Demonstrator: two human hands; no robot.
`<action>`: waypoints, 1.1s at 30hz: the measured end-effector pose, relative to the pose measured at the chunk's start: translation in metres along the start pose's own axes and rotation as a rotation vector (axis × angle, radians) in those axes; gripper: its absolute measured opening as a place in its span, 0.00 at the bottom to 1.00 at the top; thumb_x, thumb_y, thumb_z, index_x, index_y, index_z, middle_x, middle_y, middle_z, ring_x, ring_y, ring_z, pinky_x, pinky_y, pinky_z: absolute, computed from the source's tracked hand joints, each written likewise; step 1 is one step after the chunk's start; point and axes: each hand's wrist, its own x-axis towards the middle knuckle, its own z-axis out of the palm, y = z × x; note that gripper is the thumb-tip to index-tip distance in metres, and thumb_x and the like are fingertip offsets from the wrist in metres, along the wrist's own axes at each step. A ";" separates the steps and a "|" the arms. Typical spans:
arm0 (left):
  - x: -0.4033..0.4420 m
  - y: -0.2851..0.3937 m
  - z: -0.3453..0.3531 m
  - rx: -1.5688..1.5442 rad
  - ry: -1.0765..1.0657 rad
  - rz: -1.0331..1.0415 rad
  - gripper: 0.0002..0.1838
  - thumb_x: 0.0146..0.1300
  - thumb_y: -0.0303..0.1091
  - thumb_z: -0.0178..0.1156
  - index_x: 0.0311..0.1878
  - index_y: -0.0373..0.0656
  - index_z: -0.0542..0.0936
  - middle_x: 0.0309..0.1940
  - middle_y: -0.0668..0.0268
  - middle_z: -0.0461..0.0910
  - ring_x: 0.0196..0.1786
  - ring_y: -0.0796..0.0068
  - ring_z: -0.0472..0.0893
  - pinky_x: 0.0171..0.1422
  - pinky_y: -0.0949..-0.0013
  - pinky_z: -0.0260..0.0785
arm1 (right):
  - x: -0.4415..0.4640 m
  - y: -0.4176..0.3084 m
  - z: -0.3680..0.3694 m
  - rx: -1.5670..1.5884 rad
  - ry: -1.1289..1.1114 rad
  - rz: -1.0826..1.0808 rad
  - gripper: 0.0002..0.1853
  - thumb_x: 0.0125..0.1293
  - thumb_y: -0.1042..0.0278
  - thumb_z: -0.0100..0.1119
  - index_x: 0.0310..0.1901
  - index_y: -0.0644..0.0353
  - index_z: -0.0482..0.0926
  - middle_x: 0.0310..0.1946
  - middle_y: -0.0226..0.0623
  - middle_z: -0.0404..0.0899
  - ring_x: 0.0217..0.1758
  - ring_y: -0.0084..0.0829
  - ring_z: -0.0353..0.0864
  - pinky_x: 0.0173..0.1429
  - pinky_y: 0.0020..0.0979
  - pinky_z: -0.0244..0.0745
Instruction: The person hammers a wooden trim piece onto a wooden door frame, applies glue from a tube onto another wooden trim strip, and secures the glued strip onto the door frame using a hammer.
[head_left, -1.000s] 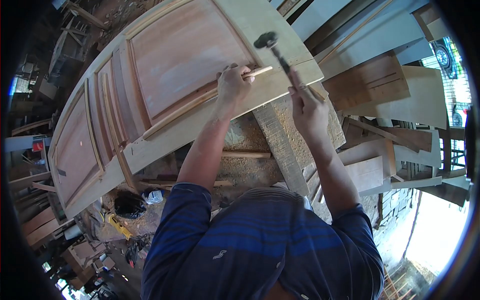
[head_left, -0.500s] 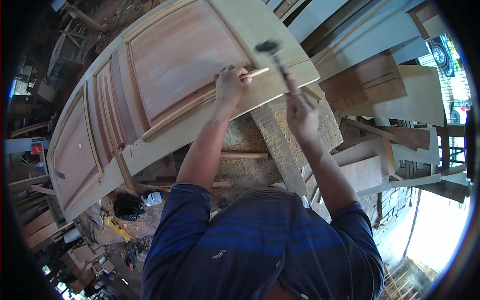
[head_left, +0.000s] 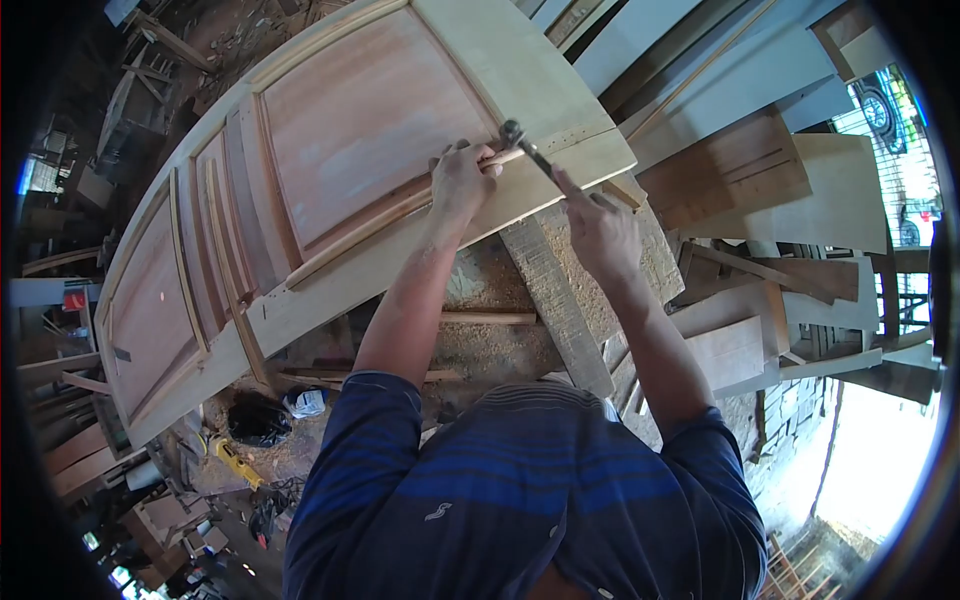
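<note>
A panelled wooden door (head_left: 545, 90) lies flat in front of me, with reddish recessed panels and pale frame boards. My left hand (head_left: 463, 182) is closed around a thin wooden moulding strip (head_left: 390, 220) along the near edge of the large panel. Whether a nail sits between those fingers is too small to tell. In my right hand (head_left: 604, 232) is a hammer (head_left: 537, 158), gripped by its handle. Its head is at the right end of the strip, close beside my left fingers.
Under the door is a rough plank (head_left: 560, 300) strewn with sawdust. Loose boards (head_left: 740, 165) lean and lie stacked at the right. A yellow tool (head_left: 238, 464) and a black plastic bag (head_left: 258, 418) lie at the lower left.
The hammer has swung down and slightly left, from raised above the door to the strip's right end. My left hand stays almost in place on the strip.
</note>
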 end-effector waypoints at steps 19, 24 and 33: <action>0.000 0.001 0.005 -0.011 0.004 -0.050 0.12 0.69 0.41 0.77 0.53 0.52 0.94 0.51 0.62 0.91 0.64 0.56 0.85 0.73 0.50 0.68 | -0.013 0.010 0.029 -0.102 -0.081 0.072 0.34 0.83 0.63 0.63 0.85 0.21 0.72 0.38 0.39 0.88 0.32 0.48 0.90 0.37 0.52 0.84; -0.002 -0.002 0.006 0.012 -0.011 -0.057 0.13 0.69 0.42 0.77 0.54 0.51 0.93 0.53 0.63 0.90 0.65 0.57 0.85 0.73 0.50 0.68 | -0.019 0.012 0.039 0.133 0.222 -0.036 0.34 0.82 0.62 0.63 0.85 0.21 0.72 0.38 0.39 0.87 0.32 0.48 0.89 0.37 0.53 0.84; 0.000 0.003 0.007 0.043 -0.011 -0.060 0.13 0.68 0.39 0.77 0.54 0.52 0.92 0.54 0.65 0.90 0.65 0.59 0.85 0.73 0.49 0.68 | -0.017 0.012 0.039 0.021 -0.026 0.070 0.31 0.83 0.60 0.63 0.84 0.24 0.73 0.38 0.45 0.86 0.35 0.54 0.89 0.40 0.56 0.83</action>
